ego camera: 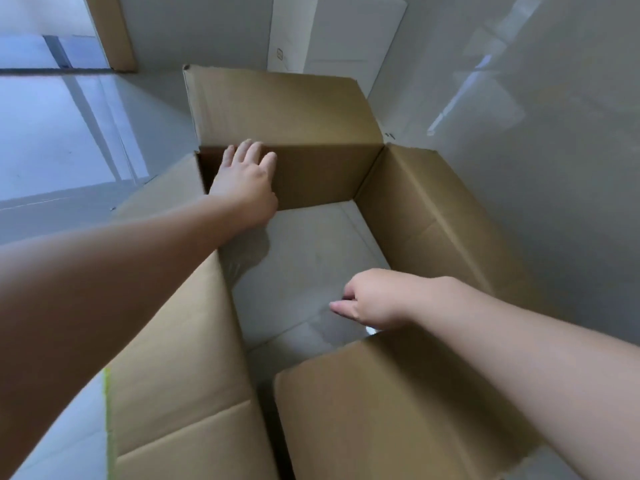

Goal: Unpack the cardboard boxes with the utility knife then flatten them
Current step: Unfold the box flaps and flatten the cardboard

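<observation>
A large brown cardboard box (415,216) stands open on the floor, its flaps spread outward, and grey floor shows through its inside. My left hand (244,181) reaches across to the far wall near the far-left corner. Its palm lies flat on the inner face and its fingertips rest on the top fold. My right hand (370,297) hovers over the box's inside, just past the near flap (381,410), with its fingers curled. A dark bit between the fingers and a white tip under the heel look like the utility knife (371,330), mostly hidden.
A white box (332,32) stands against the wall behind the open one, and another brown carton (114,32) stands at the far left. Glossy grey floor (554,150) surrounds the box. A strip of yellow-green tape (108,410) runs along the left flap's edge.
</observation>
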Demonstrator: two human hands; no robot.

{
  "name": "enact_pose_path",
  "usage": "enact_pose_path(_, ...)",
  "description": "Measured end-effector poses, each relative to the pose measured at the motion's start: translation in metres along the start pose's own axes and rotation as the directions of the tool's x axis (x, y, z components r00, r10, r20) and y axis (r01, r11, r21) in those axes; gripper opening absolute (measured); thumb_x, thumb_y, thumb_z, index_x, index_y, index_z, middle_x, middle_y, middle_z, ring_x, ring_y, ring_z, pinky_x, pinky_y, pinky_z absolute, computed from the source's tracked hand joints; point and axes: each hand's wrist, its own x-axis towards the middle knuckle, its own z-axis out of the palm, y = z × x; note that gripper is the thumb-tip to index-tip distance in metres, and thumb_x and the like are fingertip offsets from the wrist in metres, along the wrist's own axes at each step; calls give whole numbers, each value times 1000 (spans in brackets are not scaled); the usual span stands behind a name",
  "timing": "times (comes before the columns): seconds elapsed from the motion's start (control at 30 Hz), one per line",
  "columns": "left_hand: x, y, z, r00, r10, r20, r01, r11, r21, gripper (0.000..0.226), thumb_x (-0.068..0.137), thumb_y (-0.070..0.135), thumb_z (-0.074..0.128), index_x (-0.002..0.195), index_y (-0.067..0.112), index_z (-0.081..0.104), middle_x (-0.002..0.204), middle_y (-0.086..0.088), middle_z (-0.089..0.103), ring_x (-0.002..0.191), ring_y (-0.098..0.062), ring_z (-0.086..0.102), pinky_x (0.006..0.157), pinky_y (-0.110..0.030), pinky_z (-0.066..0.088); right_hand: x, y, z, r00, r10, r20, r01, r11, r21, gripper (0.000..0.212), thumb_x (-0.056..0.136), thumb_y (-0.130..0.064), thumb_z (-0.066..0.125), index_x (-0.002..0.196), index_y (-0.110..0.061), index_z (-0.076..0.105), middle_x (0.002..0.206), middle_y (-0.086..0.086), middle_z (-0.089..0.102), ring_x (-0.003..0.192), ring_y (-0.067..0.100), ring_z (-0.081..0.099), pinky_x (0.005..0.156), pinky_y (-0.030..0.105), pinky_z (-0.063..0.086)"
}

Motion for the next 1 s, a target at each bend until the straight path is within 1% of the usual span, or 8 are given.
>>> enact_pose_path(0.23, -75, 110, -3, 897, 412, 158, -384, 905, -183, 51, 89, 32, 54, 136, 16, 46, 140, -6, 43, 132, -25, 37, 107, -37, 33, -65, 19, 7, 990, 48, -134, -31, 992, 125, 46, 98, -46, 42, 74, -11, 61, 66, 1, 53, 64, 17, 49, 55, 30, 35)
enact_pose_path(0.43, -117, 173, -21, 871, 400, 284, -251, 860, -444, 40, 91, 38, 54, 127, 21, 54, 128, 0, 56, 116, -19, 53, 92, -28, 44, -170, 42, -20, 998, -16, -67, 31, 972, 233, 28, 87, -49, 58, 109, -35, 68, 94, -20, 66, 85, -3, 61, 81, 22, 50)
enact_pose_path(0.5, -144, 195, -25, 790, 463, 403, -204, 818, -538, 41, 93, 42, 51, 127, 20, 55, 125, 3, 59, 112, -17, 55, 90, -23, 41, -199, 54, -14, 997, -28, 69, 13, 978, 210, 45, 80, -62, 60, 121, -43, 60, 104, -26, 63, 84, -11, 59, 77, 16, 44)
enact_pose_path(0.57, -172, 213, -25, 643, 543, 540, -190, 796, -574, 52, 93, 54, 44, 133, 21, 50, 129, 3, 56, 115, -16, 53, 96, -24, 40, -216, 66, 5, 981, 10, 196, -42, 986, 162, 69, 71, -73, 59, 134, -48, 46, 122, -32, 53, 97, -13, 54, 84, 15, 39)
enact_pose_path(0.67, -207, 229, -17, 434, 571, 697, -172, 812, -558, 74, 88, 69, 34, 144, 20, 36, 143, 2, 45, 128, -17, 45, 109, -33, 33, -221, 83, 53, 953, 83, 291, -93, 995, 21, 100, 65, -81, 58, 149, -42, 20, 150, -23, 31, 133, 2, 36, 107, 25, 32)
enact_pose_path(0.73, -224, 232, -10, 333, 570, 751, -202, 821, -534, 77, 86, 72, 34, 143, 20, 37, 142, 2, 47, 127, -18, 46, 108, -35, 34, -217, 89, 85, 949, 98, 299, -100, 995, -11, 106, 68, -80, 58, 152, -35, 13, 156, -14, 22, 142, 11, 27, 114, 32, 28)
enact_pose_path(0.8, -236, 234, -3, 286, 577, 765, -223, 817, -532, 75, 84, 74, 35, 136, 21, 43, 136, 1, 51, 121, -20, 50, 105, -35, 37, -209, 93, 113, 958, 82, 274, -84, 996, -5, 103, 71, -77, 59, 152, -29, 16, 155, -5, 25, 142, 16, 26, 115, 37, 27)
enact_pose_path(1.0, -247, 234, -6, 303, 565, 768, -297, 821, -487, 66, 89, 67, 39, 133, 18, 42, 129, -8, 55, 115, -25, 53, 98, -33, 42, -186, 106, 159, 1000, -16, 16, 17, 993, -113, 91, 77, -76, 50, 146, -21, 30, 148, 4, 35, 139, 22, 26, 116, 40, 19)
